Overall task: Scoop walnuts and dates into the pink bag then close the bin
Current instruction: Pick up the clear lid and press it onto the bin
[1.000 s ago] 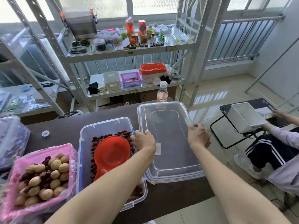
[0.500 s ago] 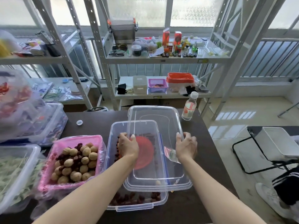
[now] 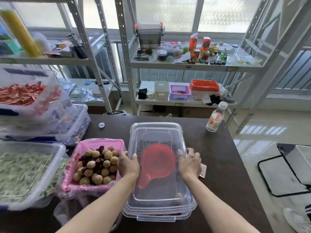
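A clear plastic lid [image 3: 158,132] now lies flat over the clear date bin [image 3: 156,216] in the middle of the dark table. Through the lid I see the red scoop [image 3: 156,162] resting on dark dates. My left hand [image 3: 128,165] grips the lid's left edge and my right hand [image 3: 189,163] grips its right edge. Left of the bin stands the pink bag [image 3: 84,187], lining a pink basket and filled with walnuts [image 3: 97,169] and red dates [image 3: 99,149].
Clear bins of red wrapped sweets [image 3: 25,95] and pale green strips [image 3: 21,172] sit at the left. A water bottle [image 3: 216,117] stands at the table's far right, a white cap [image 3: 101,125] at the back. Metal shelving is behind; a black stool [image 3: 282,174] stands right.
Both hands carried the lid leftward from beside the bin and lowered it over the bin; it now covers the scoop and dates fully.
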Demonstrator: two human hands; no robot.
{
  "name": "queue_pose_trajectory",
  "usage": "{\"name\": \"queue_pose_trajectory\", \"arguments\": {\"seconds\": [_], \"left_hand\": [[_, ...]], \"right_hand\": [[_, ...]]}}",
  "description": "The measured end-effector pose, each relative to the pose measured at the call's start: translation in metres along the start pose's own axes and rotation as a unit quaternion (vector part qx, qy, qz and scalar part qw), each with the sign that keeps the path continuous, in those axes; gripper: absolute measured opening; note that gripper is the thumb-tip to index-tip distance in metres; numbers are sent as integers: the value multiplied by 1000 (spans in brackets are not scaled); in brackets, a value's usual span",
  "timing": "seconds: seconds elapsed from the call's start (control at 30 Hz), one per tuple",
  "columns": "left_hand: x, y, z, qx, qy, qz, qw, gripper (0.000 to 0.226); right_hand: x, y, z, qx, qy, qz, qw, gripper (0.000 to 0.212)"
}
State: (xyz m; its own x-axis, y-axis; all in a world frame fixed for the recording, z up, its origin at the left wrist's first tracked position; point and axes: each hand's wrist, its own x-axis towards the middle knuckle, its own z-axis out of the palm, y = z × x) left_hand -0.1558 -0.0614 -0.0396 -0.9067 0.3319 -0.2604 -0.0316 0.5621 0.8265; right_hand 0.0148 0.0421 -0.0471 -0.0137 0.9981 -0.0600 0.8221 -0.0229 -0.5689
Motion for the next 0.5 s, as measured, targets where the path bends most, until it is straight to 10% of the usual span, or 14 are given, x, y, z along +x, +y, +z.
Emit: {"name": "queue_pose_trajectory", "arguments": {"seconds": [0.5], "left_hand": [[1,-14,-4,34,-9,22,999,34]], "right_hand": [[-15,13,10,-23,9,-1,1000,40]]}}
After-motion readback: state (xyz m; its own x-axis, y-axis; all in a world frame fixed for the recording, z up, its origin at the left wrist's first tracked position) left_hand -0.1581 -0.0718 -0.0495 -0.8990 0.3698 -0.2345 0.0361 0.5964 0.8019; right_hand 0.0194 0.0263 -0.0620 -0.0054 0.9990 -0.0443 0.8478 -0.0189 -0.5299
